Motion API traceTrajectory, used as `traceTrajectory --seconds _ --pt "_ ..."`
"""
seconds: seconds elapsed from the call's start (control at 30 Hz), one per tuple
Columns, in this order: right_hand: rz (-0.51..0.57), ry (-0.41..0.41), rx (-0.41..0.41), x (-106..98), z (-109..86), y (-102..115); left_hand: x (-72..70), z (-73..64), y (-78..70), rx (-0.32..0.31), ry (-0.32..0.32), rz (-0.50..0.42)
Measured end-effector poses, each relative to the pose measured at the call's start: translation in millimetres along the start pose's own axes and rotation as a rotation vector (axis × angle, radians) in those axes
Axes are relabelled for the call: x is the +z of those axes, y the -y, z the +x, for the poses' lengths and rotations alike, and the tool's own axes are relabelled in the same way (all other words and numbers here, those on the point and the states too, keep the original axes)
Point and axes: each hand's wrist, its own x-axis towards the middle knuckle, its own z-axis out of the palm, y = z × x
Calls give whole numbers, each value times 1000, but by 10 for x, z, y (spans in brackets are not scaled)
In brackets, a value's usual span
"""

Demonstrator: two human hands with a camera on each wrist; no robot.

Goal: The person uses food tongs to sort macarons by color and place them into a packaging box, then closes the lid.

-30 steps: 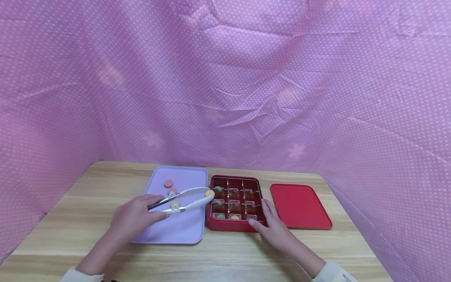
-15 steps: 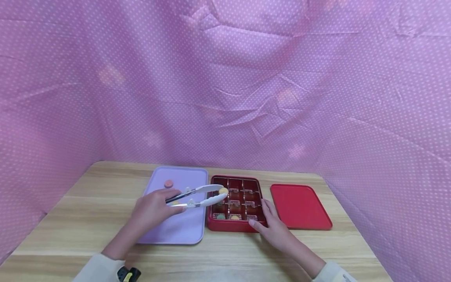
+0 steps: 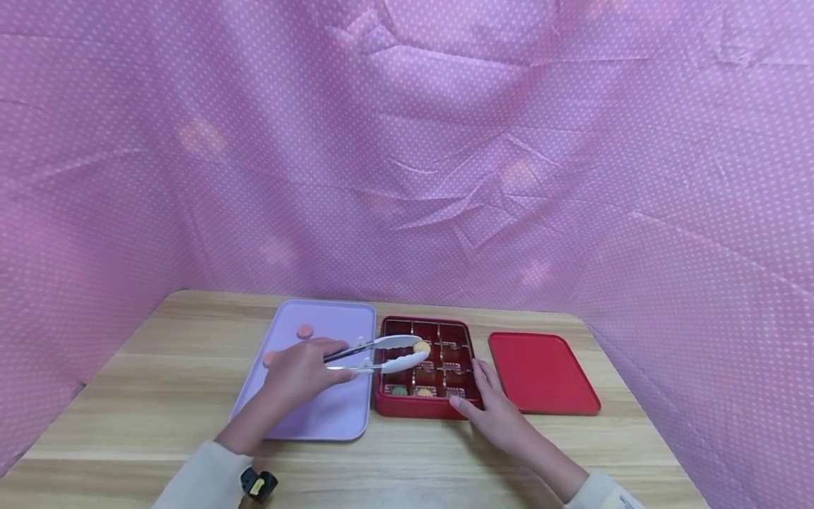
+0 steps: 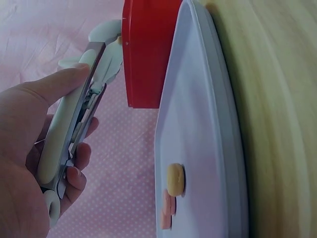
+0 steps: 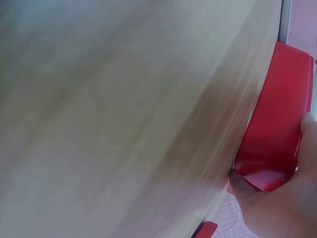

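The head view looks down and forward, well back from the red box (image 3: 407, 408). Nearer, both wrist views lie sideways: left from its left, right close by its near side. Head and left wrist share the tray (image 3: 331, 417) beside it.

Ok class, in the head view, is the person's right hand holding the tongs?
No, the left hand holds the tongs, while the right hand grips a corner of the red box.

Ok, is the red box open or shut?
Open: the red box shows its compartments; the red lid lies beside it.
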Motion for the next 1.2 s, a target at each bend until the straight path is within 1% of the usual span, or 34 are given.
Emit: traceTrajectory --seconds 0.17,0.4,0.57,0.73,0.93,1.1,1.2 --pt "3 3 -2 -9 -2 7 20 35 -38 -3 8 -14" --pt "-2 1 -4 -15 -7 14 41 61 -70 -7 27 -9" --pt "2 0 -1 -13 -5 21 50 66 -71 -2 21 -4" --pt "5 -1 -5 -9 -4 20 49 62 -61 -2 21 -2" --pt "0 -5 -11 -4 4 15 17 55 -44 -20 22 -13" --pt "-5 -5 -14 -10 5 18 -7 41 -5 -26 13 -12" --pt "-4 -3 -13 -15 2 22 -27 25 26 -40 6 -12"
